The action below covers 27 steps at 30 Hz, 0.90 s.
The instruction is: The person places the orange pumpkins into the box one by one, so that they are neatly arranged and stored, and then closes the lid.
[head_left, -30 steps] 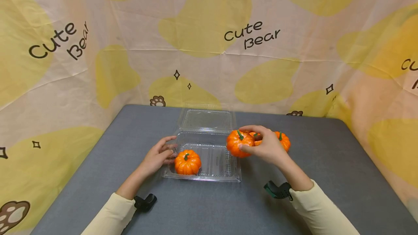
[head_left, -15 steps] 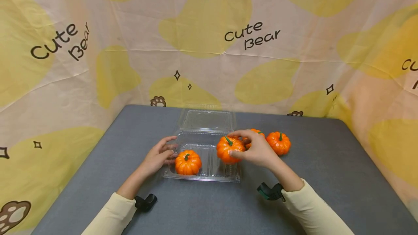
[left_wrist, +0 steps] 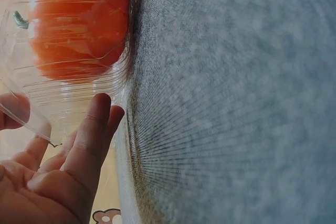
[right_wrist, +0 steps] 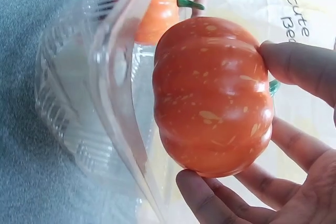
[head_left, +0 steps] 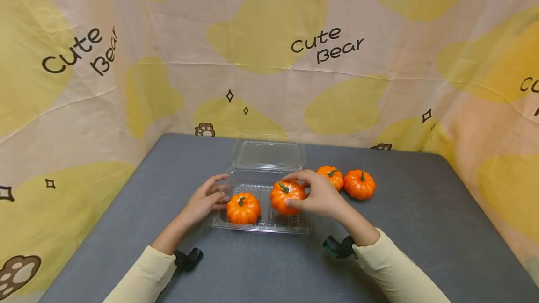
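The right hand (head_left: 322,196) grasped a held pumpkin (head_left: 281,201), its thumb on the near side and its other fingers spread along the far side, parted only as wide as the fruit between them. That pumpkin hung over the right half of a clear box (head_left: 273,231), its green stem tilted up; whether its underside touched the box floor could not be told. The left hand (head_left: 203,202) clenched nothing: its fingers were spread and nearly straight at the left wall of the box, fingertips up to the ridged plastic and the thumb beside the rim, though how firmly they pressed did not show. The box lay open on the grey table (head_left: 261,270), its lid (head_left: 269,153) folded back on the far side. Within its left half sat a boxed pumpkin (head_left: 243,209), stem upward, close to the left hand and apart from the one in the right. Outside the box, beyond the right hand, a smaller-looking pumpkin (head_left: 330,177) and a rightmost pumpkin (head_left: 359,185) stood side by side on the table. A printed cloth (head_left: 261,36) rose behind everything, and black bands (head_left: 188,260) stuck out from beneath both pale sleeves (head_left: 145,270).
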Available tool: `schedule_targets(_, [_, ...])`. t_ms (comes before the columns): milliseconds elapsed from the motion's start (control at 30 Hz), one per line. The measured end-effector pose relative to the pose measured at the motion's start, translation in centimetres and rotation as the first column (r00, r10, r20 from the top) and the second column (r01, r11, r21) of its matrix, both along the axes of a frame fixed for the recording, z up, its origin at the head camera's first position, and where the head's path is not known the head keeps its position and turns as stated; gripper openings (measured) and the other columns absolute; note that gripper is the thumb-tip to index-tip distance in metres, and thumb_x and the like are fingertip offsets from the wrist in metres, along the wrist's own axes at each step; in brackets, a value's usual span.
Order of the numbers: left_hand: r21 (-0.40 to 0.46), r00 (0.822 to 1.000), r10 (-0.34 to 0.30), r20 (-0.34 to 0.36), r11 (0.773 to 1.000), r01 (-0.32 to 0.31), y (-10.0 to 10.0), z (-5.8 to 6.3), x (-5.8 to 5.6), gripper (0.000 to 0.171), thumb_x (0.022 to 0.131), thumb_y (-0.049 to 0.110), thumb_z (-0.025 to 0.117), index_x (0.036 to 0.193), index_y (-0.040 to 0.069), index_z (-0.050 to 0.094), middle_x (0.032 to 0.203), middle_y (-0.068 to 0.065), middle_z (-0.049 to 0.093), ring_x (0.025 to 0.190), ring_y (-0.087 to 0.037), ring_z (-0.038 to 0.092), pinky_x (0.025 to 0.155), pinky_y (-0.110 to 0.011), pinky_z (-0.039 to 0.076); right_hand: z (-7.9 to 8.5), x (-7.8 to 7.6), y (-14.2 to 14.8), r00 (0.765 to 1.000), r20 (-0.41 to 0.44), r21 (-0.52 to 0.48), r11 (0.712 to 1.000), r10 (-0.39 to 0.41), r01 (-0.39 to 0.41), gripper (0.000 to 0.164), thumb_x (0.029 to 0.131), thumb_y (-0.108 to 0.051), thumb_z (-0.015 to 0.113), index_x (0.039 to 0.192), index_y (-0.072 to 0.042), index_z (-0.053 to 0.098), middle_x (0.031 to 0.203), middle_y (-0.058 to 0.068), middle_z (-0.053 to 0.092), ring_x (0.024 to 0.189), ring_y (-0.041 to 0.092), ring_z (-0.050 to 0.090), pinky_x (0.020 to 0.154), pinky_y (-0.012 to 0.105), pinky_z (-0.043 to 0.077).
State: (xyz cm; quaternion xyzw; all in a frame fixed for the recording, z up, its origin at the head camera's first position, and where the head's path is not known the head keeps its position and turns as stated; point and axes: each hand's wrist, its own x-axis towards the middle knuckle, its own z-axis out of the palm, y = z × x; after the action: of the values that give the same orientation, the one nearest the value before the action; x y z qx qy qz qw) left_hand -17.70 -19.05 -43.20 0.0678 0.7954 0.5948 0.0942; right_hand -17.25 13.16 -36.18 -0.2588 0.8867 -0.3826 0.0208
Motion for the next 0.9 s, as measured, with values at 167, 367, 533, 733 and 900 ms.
schedule_targets(167, [-0.006,1.0,-0.007,-0.004,1.0,0.007,0.0,0.1,0.0,0.051,0.096,0.005,0.045,0.146,0.006,0.034,0.141,-0.032,0.045,0.109,-0.037,0.063,0.082,-0.039,0.058,-0.2,0.1,-0.7,0.999,-0.032,0.034,0.999,0.013,-0.012,0.045,0.073,-0.019,0.08,0.116,-0.021,0.068,0.117,0.001,0.066,0.098,0.023,0.06,0.084,0.044,0.054])
schedule_targets(367, [0.001,1.0,-0.009,-0.005,1.0,0.009,0.1,0.1,-0.1,0.051,0.096,0.003,0.045,0.146,0.006,0.034,0.14,-0.033,0.045,0.109,-0.038,0.062,0.081,-0.039,0.058,-0.7,0.2,-1.5,0.998,-0.064,0.075,0.997,0.02,-0.015,0.044,0.072,-0.02,0.08,0.114,-0.021,0.068,0.115,0.001,0.065,0.1,0.021,0.06,0.082,0.04,0.054])
schedule_targets(533, [0.002,1.0,-0.006,-0.006,1.0,0.006,0.0,0.0,-0.1,0.051,0.096,0.003,0.045,0.146,0.006,0.035,0.14,-0.033,0.045,0.109,-0.038,0.062,0.081,-0.039,0.058,-1.0,0.4,-2.0,0.995,-0.092,0.09,0.996,0.024,-0.015,0.043,0.071,-0.02,0.08,0.112,-0.02,0.069,0.113,0.0,0.066,0.101,0.02,0.06,0.085,0.04,0.053])
schedule_targets(733, [0.01,1.0,-0.006,-0.005,1.0,0.006,0.0,-0.1,-0.1,0.051,0.096,0.003,0.045,0.145,0.007,0.035,0.14,-0.033,0.045,0.108,-0.037,0.063,0.081,-0.038,0.059,-1.6,0.3,-2.4,0.994,-0.101,0.129,0.991,0.033,-0.02,0.043,0.071,-0.021,0.08,0.113,-0.021,0.068,0.113,0.0,0.065,0.101,0.018,0.06,0.085,0.033,0.051])
schedule_targets(900, [0.008,1.0,-0.004,-0.005,1.0,0.004,0.0,-0.1,-0.1,0.051,0.096,0.004,0.045,0.146,0.007,0.035,0.14,-0.033,0.044,0.108,-0.037,0.063,0.081,-0.039,0.058,-1.8,0.5,-2.6,0.994,-0.097,0.153,0.988,0.045,-0.03,0.043,0.071,-0.02,0.079,0.113,-0.02,0.068,0.114,0.003,0.064,0.099,0.019,0.06,0.083,0.034,0.052])
